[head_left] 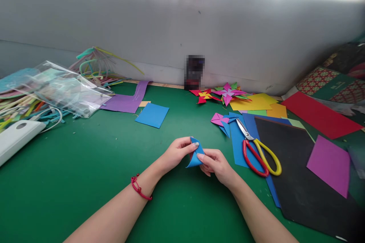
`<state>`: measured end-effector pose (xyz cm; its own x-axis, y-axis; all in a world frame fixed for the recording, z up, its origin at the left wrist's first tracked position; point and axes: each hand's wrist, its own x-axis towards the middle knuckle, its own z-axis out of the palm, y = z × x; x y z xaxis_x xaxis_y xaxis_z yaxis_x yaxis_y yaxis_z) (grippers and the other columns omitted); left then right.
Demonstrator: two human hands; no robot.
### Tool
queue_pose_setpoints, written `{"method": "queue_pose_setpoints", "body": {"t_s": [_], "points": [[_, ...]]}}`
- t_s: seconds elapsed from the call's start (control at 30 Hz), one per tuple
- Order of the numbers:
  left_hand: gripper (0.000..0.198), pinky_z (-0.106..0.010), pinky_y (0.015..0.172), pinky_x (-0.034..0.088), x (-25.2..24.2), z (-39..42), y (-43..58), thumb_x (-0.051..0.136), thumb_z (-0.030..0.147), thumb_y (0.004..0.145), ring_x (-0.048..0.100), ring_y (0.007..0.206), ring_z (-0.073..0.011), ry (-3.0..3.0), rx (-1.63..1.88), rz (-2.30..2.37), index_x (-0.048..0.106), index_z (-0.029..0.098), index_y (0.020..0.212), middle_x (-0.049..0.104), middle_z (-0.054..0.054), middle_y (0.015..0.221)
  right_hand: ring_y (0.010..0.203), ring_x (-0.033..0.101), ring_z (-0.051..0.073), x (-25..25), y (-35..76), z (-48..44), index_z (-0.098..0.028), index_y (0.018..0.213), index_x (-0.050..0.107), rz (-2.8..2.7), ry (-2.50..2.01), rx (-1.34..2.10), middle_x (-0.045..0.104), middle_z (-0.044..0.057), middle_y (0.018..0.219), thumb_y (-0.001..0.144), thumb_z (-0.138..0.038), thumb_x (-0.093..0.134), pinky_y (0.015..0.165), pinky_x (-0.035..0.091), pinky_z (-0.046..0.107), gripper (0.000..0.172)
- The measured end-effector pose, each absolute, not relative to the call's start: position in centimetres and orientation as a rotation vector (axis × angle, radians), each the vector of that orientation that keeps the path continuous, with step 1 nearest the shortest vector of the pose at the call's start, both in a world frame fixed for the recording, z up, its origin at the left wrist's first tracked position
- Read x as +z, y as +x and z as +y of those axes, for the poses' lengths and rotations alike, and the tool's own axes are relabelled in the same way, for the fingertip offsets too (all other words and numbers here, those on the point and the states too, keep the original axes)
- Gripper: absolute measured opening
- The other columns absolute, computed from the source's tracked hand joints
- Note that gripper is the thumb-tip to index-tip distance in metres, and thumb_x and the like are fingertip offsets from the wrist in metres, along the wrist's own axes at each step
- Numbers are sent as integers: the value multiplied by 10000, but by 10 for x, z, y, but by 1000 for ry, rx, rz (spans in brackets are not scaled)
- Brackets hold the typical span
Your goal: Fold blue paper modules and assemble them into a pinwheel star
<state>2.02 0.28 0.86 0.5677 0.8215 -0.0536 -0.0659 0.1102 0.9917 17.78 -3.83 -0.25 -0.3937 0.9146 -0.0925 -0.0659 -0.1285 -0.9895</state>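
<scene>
A small piece of blue paper [195, 160], partly folded, is held above the green table between both my hands. My left hand [178, 152] pinches its upper left part, thumb on top. At its right side my right hand [214, 162] grips the paper between thumb and fingers; the fingertips beneath are partly hidden. Farther back lies a flat blue paper square [152, 115]. To the right, scissors [253, 142] with one red and one yellow handle rest on blue sheets, blades apart. Beside them is a pink and blue folded paper piece [221, 120].
Folded paper flowers [227, 93] and yellow paper [251, 101] lie along the wall. Black board [293, 171], purple paper [329, 165] and red paper [322, 114] cover the right side. At left are a plastic bag [85, 95], colourful pipe cleaners [28, 108] and a white device [19, 136].
</scene>
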Motion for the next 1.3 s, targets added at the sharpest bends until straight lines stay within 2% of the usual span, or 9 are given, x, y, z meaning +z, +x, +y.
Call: {"method": "queue_pose_setpoints", "body": {"t_s": [0.37,0.6,0.77,0.87,1.0,1.17,1.3], "points": [[365,-222,573,349,9,3,20,449,404,810,421,546,-97,1282,787,762,485,141,559,469,14,547,407,302,68,0,176,-40,-168,564,430,-1426,-1056,1603,312,-65,447,814,-390,489,401,265,217,339],[346,-216,567,343,0,5,18,475,357,813,430,539,-87,1160,787,691,506,125,557,490,12,540,413,312,69,1,177,-40,-168,548,422,-1487,-1064,1572,349,-58,445,827,-366,486,406,258,218,348],[334,-222,589,363,3,3,18,483,343,812,449,548,-91,1149,767,672,521,122,565,499,10,548,412,390,84,0,176,-39,-176,529,397,-1403,-1011,1554,365,-56,429,853,-376,446,443,322,225,384],[325,-238,606,387,4,1,19,486,351,809,490,564,-106,1158,701,626,534,118,588,528,-2,569,428,423,90,0,176,-38,-174,597,431,-1343,-977,1544,416,-50,460,869,-372,419,463,346,224,336],[339,-230,551,389,3,0,18,501,360,797,507,522,-107,1148,681,604,531,115,565,547,-3,541,464,454,94,5,177,-37,-177,674,448,-1389,-987,1578,466,-49,509,858,-343,460,495,366,222,248],[338,-254,541,400,1,2,17,485,390,797,548,539,-143,1117,585,594,558,108,625,563,-23,546,498,472,101,6,177,-38,-180,671,446,-1431,-1000,1589,487,-42,530,872,-327,434,536,381,231,249],[344,-232,527,372,3,3,18,496,389,791,503,518,-113,1181,615,631,531,119,581,527,0,526,477,466,97,4,178,-37,-178,644,450,-1415,-999,1575,469,-47,499,866,-314,449,511,375,222,261]]}}
